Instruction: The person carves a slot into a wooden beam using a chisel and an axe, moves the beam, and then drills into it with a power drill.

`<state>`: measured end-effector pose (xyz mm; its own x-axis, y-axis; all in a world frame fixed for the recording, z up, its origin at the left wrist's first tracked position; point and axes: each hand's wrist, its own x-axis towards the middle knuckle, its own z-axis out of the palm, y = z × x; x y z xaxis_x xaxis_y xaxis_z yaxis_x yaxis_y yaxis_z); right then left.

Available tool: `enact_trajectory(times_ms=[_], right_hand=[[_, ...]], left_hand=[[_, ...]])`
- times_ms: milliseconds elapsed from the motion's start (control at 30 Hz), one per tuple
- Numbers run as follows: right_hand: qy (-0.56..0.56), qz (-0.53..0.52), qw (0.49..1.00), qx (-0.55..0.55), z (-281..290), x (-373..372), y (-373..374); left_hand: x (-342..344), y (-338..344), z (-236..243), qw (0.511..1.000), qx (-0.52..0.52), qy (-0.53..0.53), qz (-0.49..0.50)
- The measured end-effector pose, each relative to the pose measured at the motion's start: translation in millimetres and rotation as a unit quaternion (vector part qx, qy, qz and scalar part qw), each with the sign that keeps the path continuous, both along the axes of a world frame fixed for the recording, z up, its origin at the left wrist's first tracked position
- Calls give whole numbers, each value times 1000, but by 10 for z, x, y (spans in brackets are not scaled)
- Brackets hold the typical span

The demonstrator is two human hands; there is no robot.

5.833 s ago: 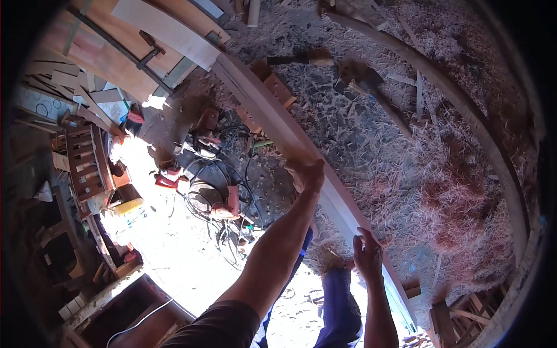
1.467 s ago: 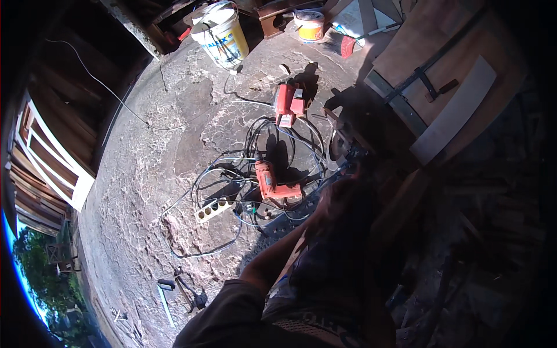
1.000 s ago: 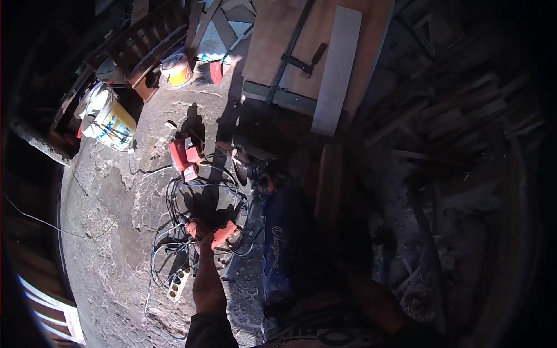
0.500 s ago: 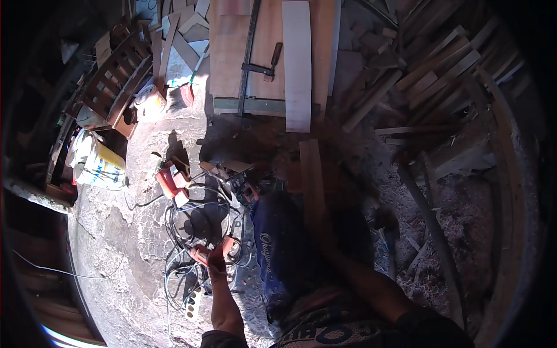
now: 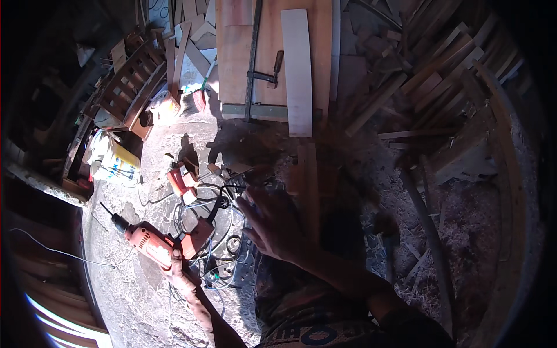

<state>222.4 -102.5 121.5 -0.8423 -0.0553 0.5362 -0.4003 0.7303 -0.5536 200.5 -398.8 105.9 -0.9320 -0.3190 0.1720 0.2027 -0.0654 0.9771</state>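
Left hand: the left hand (image 5: 176, 268), at about 8 o'clock in the view, is clenched around the handle of an orange-red corded electric drill (image 5: 152, 243), which lies level over the ground with its dark chuck pointing toward 10 o'clock.
Right hand: the right hand (image 5: 271, 223), near the centre, hangs open with fingers spread, grasping nothing, above a tangle of cables.
Cables: a heap of black and white looped cords (image 5: 216, 232) lies on the pale dusty ground (image 5: 125, 290) between the two hands, just at 3 o'clock of the drill.
Second tool: a smaller red power tool (image 5: 181, 182) rests at 12 o'clock of the drill, near the cords.
Bucket: a white and yellow plastic bucket (image 5: 113, 162) stands at 10 o'clock, well apart from the hands.
Workbench: a broad wooden board (image 5: 235, 55) at 12 o'clock carries a black metal bar clamp (image 5: 253, 64) and a pale curved wooden plank (image 5: 297, 69).
Offcuts: loose wooden slats (image 5: 429, 87) pile at 2 o'clock.
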Motion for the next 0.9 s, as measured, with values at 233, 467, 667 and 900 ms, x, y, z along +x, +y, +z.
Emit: enact_trajectory(times_ms=[233, 467, 667, 900], right_hand=[[67, 5, 992, 109, 322, -7, -186], [48, 0, 976, -210, 660, 352, 828], [-10, 10, 782, -623, 774, 651, 1577], [-71, -160, 874, -453, 866, 790, 2117]], left_hand=[[219, 1264, 947, 992, -80, 22, -93], [166, 1994, 1063, 929, 35, 104, -353], [-446, 2500, -372, 877, -353, -33, -325], [-118, 2991, -1111, 715, -383, -1, -585]])
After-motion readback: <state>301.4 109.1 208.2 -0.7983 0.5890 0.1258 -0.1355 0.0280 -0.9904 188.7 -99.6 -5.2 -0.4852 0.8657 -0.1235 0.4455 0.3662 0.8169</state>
